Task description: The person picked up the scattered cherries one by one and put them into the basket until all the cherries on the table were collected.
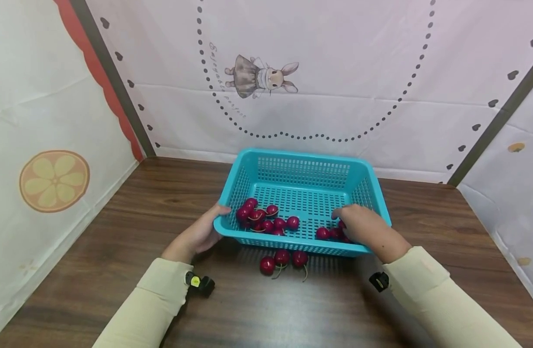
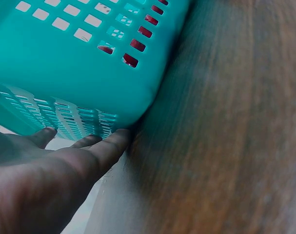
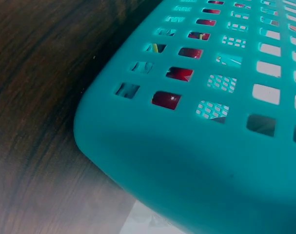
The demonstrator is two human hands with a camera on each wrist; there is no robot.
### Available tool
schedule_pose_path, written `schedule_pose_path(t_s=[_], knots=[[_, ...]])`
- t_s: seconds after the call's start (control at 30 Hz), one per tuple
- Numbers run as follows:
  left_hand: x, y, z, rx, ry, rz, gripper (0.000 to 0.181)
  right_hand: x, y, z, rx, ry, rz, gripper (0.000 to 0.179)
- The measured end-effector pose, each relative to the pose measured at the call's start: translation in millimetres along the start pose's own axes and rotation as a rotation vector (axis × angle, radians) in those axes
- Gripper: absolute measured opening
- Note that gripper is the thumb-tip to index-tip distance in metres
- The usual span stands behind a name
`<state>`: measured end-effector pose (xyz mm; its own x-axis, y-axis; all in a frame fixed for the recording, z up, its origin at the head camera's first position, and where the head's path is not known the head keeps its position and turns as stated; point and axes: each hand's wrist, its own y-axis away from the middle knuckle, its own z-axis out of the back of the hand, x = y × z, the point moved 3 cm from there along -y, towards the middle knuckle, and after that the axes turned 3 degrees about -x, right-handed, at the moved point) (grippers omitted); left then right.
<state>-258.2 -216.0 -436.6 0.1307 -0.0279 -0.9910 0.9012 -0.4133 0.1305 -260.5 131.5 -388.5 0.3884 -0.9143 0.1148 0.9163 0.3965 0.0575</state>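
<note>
A turquoise plastic basket (image 1: 301, 155) with perforated walls sits on the table. My left hand (image 1: 199, 233) holds its left end, thumb over the rim; in the left wrist view the fingers (image 2: 111, 146) lie along the outer wall. My right hand (image 1: 363, 226) reaches inside the basket's right end, among several dark red cherries (image 1: 323, 233). Its fingertips are hidden, so I cannot tell whether they grip a cherry. More cherries (image 1: 257, 215) are heaped in the basket's left front corner. Through the holes in the right wrist view, red cherries (image 3: 166, 100) show behind the basket wall.
Three cherries with stems (image 1: 281, 257) lie on the dark wooden table (image 1: 270, 314) just before the basket's front wall. A white printed cloth (image 1: 336, 53) hangs behind the table, with similar cloth at both sides. Each wrist wears a black strap device (image 1: 201, 282).
</note>
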Motion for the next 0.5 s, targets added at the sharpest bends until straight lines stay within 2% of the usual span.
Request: schedule_pose_path(t_s=[0.5], knots=[[-1.2, -1.5, 0.2, -0.007, 0.001, 0.005, 0.069, 0.7, -0.4, 0.6, 0.004, 0.003, 0.012, 0.045]])
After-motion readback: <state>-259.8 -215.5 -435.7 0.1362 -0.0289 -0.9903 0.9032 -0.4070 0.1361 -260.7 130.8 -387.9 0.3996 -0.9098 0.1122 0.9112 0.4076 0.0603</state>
